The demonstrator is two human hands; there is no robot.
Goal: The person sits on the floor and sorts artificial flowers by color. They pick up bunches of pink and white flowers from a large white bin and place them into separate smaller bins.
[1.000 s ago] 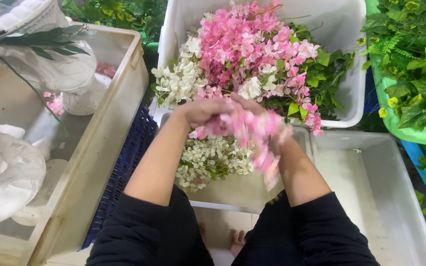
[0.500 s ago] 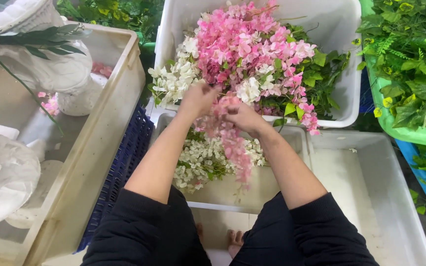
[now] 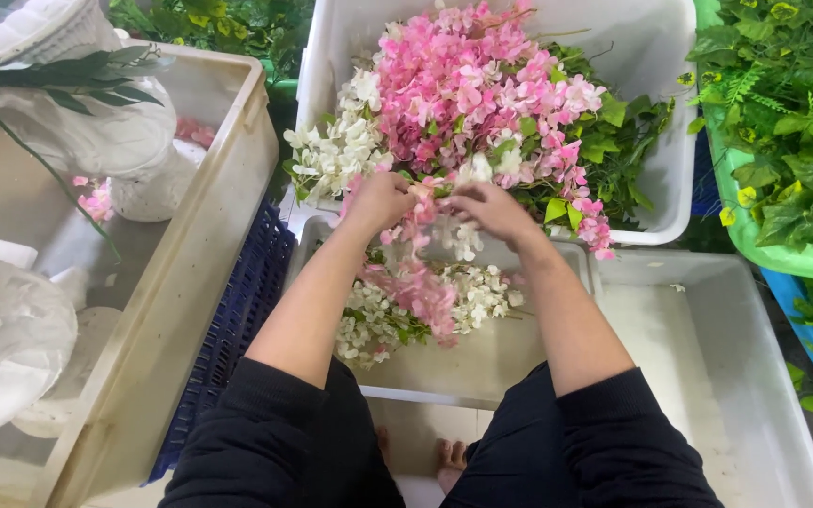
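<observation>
Left hand [image 3: 380, 199] and right hand [image 3: 488, 209] were both pinched shut on a pink flower sprig [image 3: 418, 277], held between them over the near white tub [image 3: 482, 362]. The sprig's loose end hung down into that tub, touching the white blossom bunch [image 3: 397, 315] lying there. Behind the hands, the rear white crate [image 3: 651, 56] was heaped with pink and white flowers and green leaves.

Risk, judged: the trailing end could snag on the white bunch and drag it along; a pull on the thin stem could strip off blossoms.
</observation>
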